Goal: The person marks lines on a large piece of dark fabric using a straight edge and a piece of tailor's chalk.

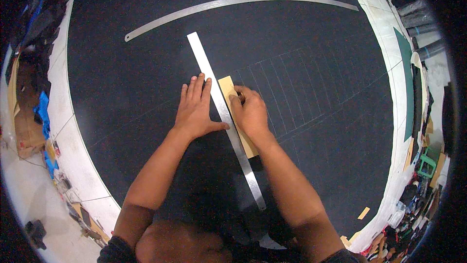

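My left hand (193, 110) lies flat with fingers spread on black fabric, its fingertips and thumb touching a straight metal ruler (200, 56). The ruler slants from upper left to lower right across the black fabric (136, 88). Along its right side lies a yellowish card strip (226, 89), nearly parallel to it. My right hand (251, 112) rests over the strip with curled fingers, thumb and forefinger pinched together. Whatever is in that pinch is too small and hidden to name. Thin pale lines, evenly spaced, run over the fabric right of this hand.
Farther off lies a second long metal ruler (243, 0), bowed by the lens. A white table edge (389, 63) borders the fabric at right. A green mat (406, 88), a green-handled tool (427, 165) and mixed clutter lie beyond. Small yellowish card scraps (363, 213) sit near the fabric's rim.
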Demonstrator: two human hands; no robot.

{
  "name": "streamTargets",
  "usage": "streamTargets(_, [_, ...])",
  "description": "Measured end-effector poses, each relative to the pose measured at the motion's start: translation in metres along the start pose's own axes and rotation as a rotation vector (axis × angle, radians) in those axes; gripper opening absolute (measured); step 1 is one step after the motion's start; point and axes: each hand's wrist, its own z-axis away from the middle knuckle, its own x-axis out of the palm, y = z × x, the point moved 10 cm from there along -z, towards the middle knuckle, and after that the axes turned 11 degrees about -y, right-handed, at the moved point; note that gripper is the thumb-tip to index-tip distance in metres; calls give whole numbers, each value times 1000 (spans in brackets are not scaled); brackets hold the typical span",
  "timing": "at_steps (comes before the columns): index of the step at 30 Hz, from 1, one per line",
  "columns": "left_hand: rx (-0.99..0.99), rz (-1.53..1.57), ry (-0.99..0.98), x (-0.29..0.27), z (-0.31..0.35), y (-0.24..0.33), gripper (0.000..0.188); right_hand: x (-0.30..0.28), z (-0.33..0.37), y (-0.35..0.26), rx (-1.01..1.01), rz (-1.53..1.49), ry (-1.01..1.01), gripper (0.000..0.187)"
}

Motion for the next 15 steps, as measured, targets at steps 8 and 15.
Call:
streamTargets(8, [23,-15,49,-2,2,1,133,4,-1,-2,-44,2,16,33])
streamTargets(15, [46,-11,64,-3,2,1,133,5,-1,-3,-48,21,12,33])
